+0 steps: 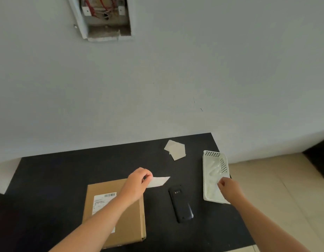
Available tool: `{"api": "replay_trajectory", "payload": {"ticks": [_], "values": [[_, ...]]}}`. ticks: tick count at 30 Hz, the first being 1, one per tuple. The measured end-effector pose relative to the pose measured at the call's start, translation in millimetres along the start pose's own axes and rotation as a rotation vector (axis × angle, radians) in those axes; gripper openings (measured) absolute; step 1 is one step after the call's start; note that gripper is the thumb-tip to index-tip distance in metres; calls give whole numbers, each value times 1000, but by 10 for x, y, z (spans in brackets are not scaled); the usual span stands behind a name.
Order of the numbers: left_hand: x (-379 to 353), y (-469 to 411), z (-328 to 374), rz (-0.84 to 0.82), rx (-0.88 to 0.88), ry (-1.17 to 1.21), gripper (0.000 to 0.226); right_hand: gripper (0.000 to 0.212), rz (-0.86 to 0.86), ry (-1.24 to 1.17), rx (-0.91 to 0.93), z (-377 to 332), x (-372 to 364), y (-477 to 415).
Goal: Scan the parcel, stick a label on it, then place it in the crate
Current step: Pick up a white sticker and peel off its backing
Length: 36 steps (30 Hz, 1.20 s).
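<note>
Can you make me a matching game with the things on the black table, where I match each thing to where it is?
Things:
1. white label
2. cardboard parcel
3. black handheld scanner
4. white plastic crate

Places:
A. lying flat on the table between the parcel and the crate
B. pinched in the left hand
C. at the table's right edge, with the right hand over it
D. under the left forearm, barcode sticker facing up

Pairs: 1-B, 2-D, 3-A, 4-C
</note>
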<state>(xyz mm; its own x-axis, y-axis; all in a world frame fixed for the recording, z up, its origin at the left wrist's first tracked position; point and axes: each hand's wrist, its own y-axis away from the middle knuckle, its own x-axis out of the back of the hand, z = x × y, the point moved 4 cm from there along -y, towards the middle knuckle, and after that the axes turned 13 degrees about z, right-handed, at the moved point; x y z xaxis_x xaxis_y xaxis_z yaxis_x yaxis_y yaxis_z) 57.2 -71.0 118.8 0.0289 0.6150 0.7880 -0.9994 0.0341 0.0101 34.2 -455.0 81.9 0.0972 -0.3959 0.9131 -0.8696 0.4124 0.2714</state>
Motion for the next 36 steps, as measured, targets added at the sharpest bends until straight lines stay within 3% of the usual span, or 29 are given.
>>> {"api": "replay_trajectory", "payload": {"ticks": [4,10,15,17,22,24,28,31,34,36], "values": [[-323,-127,235,-33,-14,-29,8,22,-93,32,21,159,-60,-375],[-566,-187,349,-94,5,-22,12,36,-189,143,54,265,-207,-697],[-517,-194,375,-172,23,17,16,46,-169,-114,63,-119,-290,-703],[-415,-217,389,-180,40,53,17,49,-325,-296,27,-475,-362,-625],[-103,-288,365,-191,47,138,29,66,-971,-633,-248,-1233,-550,-168],[55,-302,259,-201,31,157,29,59,-1112,-756,-293,-1466,-590,-16],[380,-273,-57,-226,25,167,26,43,-1042,-938,-337,-1813,-681,133],[624,-218,-295,-215,83,259,22,30,-964,-995,-269,-2021,-760,275],[808,-116,-618,-115,381,732,17,21,-821,-1015,-202,-2291,-838,461],[805,-6,-777,-98,627,1014,28,20,-751,-1057,-168,-2460,-890,570]]}}
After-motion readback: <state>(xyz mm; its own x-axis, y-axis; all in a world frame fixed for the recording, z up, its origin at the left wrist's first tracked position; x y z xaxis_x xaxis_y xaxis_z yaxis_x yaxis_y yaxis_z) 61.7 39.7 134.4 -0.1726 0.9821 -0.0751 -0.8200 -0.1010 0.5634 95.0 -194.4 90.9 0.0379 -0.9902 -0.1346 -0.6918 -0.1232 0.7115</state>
